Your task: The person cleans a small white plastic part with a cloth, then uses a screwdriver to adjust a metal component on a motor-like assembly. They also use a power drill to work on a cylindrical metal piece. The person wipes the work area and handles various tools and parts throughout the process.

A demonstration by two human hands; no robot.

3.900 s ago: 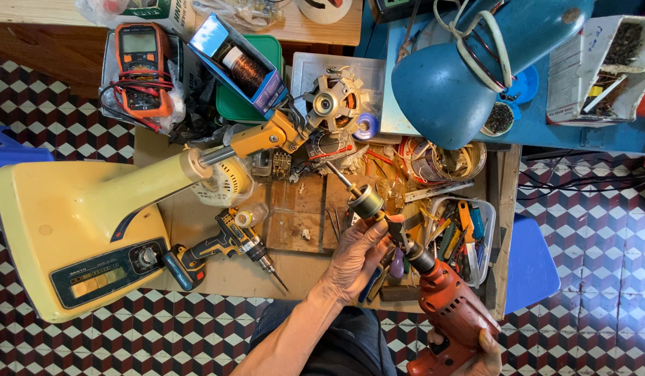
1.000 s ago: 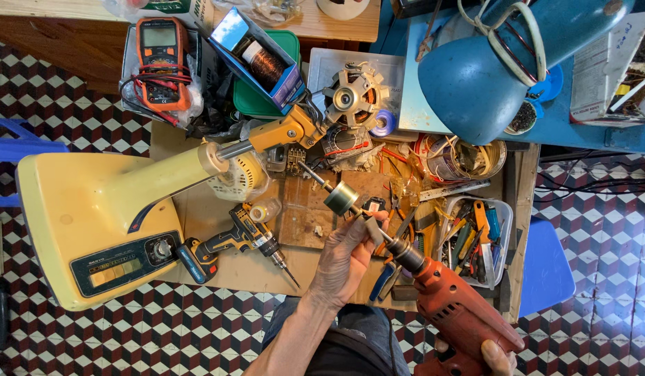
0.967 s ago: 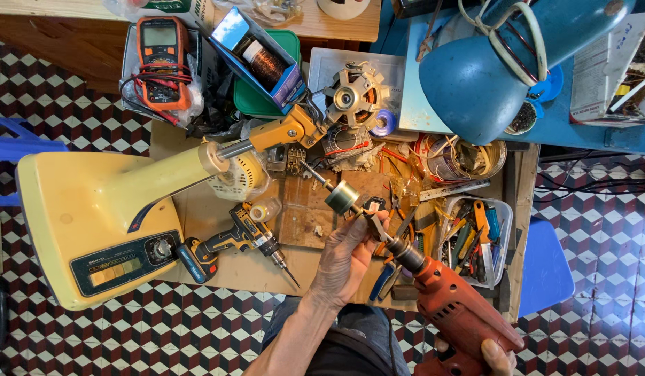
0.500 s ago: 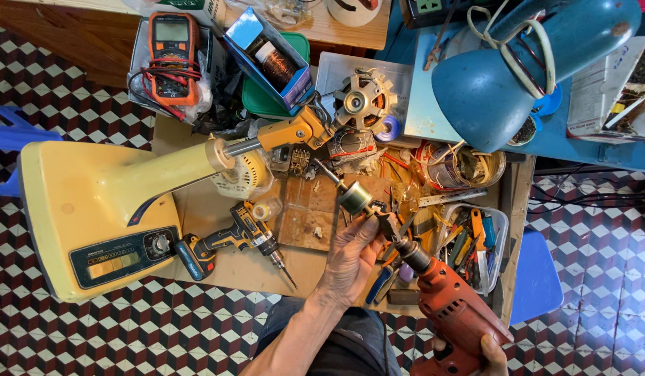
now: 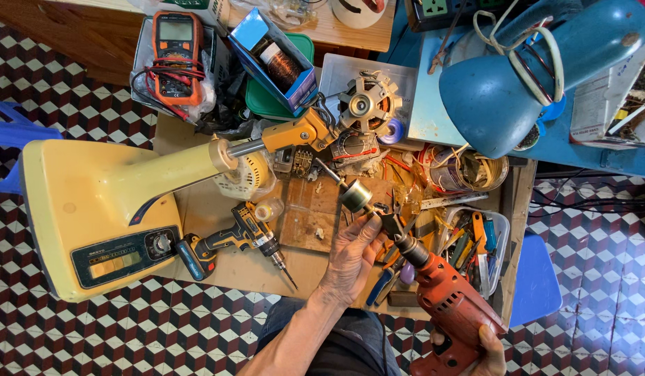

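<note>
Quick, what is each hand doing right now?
Left hand: fingers closed on the metal shaft part in the drill's chuck.
Right hand: gripping the red electric drill by its handle.

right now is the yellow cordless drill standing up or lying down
Lying down: the yellow cordless drill rests on its side on the workbench, bit pointing toward the left hand, untouched by either hand.

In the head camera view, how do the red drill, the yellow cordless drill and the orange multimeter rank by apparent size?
Largest to smallest:
1. red drill
2. yellow cordless drill
3. orange multimeter
The last two look close, so their order is unsure.
</note>
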